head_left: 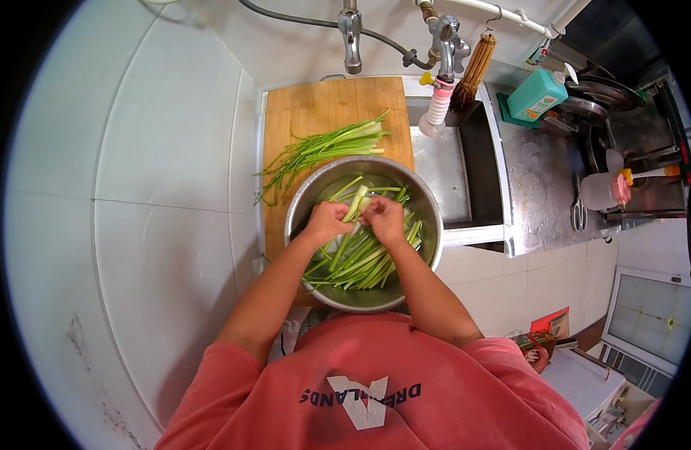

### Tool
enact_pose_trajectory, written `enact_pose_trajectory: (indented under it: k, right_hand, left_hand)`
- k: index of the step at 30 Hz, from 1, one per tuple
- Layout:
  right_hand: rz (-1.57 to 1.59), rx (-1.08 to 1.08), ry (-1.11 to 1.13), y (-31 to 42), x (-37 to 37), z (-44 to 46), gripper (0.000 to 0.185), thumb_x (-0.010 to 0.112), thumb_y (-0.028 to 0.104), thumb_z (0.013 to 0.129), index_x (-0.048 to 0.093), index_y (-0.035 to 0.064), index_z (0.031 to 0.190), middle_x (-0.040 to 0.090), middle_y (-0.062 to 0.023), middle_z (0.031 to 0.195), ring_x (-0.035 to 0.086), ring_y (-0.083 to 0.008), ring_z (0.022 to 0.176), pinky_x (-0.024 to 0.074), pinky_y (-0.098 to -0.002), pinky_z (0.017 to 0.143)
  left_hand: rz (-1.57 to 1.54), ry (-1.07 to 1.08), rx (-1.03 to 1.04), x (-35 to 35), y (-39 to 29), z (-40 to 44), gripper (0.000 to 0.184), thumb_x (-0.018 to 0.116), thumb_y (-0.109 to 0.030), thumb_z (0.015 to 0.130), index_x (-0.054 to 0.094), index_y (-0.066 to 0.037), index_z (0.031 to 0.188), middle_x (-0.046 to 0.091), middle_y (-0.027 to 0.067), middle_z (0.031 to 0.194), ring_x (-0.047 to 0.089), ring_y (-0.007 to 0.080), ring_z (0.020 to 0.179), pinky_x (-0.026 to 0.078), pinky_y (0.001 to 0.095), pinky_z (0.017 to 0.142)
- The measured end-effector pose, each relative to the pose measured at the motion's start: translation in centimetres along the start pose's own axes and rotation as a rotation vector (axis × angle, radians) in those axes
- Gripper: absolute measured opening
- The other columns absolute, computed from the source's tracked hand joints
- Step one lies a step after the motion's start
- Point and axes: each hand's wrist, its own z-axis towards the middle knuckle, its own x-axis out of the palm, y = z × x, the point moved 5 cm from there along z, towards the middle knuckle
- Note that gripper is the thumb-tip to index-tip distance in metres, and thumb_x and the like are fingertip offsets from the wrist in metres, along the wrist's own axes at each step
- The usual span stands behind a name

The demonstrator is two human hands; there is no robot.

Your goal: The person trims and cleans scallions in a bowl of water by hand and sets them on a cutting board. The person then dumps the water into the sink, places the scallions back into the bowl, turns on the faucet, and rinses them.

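Over a round metal basin, my left hand pinches a pale green celery stalk from the left side. My right hand closes on the same stalk from the right, its fingertips close to those of the left. Beneath both hands, many cut green stalks lie in what looks like water in the basin. A bunch of leafless celery rests on the wooden board just beyond the basin's far rim. My fingers hide part of the held stalk.
Right of the board is a metal sink, with a tap carrying a pink-and-white nozzle above it. On the counter stand a teal pump bottle, scissors and stacked pans. A tiled wall borders the left side.
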Motion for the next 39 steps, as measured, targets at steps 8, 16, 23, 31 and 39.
enact_pose_trajectory:
  k: [8,16,23,31,39]
  right_hand:
    - [-0.113,0.072,0.191,0.2,0.0,-0.3,0.008,0.066,-0.002,0.07,0.058,-0.0047,0.069,0.06,-0.0078,0.061,0.057,-0.0121,0.053,0.0452,-0.0247,0.049]
    - [0.022,0.073,0.229,0.6,-0.4,-0.5,0.007,0.065,-0.005,0.07,0.058,-0.0056,0.072,0.061,-0.0084,0.065,0.057,-0.0123,0.057,0.0462,-0.0233,0.052]
    - [0.104,0.133,0.268,0.9,-0.5,-0.5,0.007,0.063,-0.006,0.071,0.058,-0.0045,0.076,0.061,-0.0091,0.07,0.06,-0.0141,0.061,0.0487,-0.0235,0.056]
    - [0.173,0.189,0.264,0.7,-0.7,-0.5,0.008,0.062,-0.007,0.074,0.059,-0.0061,0.081,0.062,-0.0103,0.076,0.062,-0.0164,0.065,0.0522,-0.0242,0.06]
    - [0.233,0.224,0.251,1.0,-0.7,-0.6,0.012,0.062,-0.008,0.073,0.058,-0.0069,0.084,0.061,-0.0107,0.078,0.061,-0.0163,0.065,0.0526,-0.0247,0.06]
  left_hand:
    - [0.1,-0.127,0.056,-0.6,0.2,-0.4,0.009,0.067,-0.004,0.068,0.063,0.003,0.073,0.06,0.0009,0.061,0.049,0.0028,0.056,0.041,0.0215,0.051]
    - [0.031,-0.123,0.082,-0.3,-0.2,-0.2,0.009,0.067,-0.003,0.069,0.063,0.004,0.073,0.061,0.0012,0.063,0.053,0.0035,0.058,0.042,0.0199,0.051]
    - [0.037,-0.102,0.094,-0.4,-0.5,0.0,0.008,0.066,-0.001,0.07,0.064,0.005,0.075,0.06,0.0017,0.063,0.054,0.004,0.057,0.043,0.0195,0.051]
    - [-0.079,-0.055,0.039,-0.3,-1.2,-0.2,0.008,0.066,-0.001,0.071,0.064,0.005,0.076,0.06,0.0031,0.064,0.054,0.0056,0.056,0.043,0.0202,0.051]
    - [-0.183,-0.029,-0.031,-0.1,-0.8,-0.1,0.012,0.065,-0.001,0.074,0.064,0.006,0.084,0.062,0.005,0.069,0.057,0.0082,0.058,0.046,0.0212,0.053]
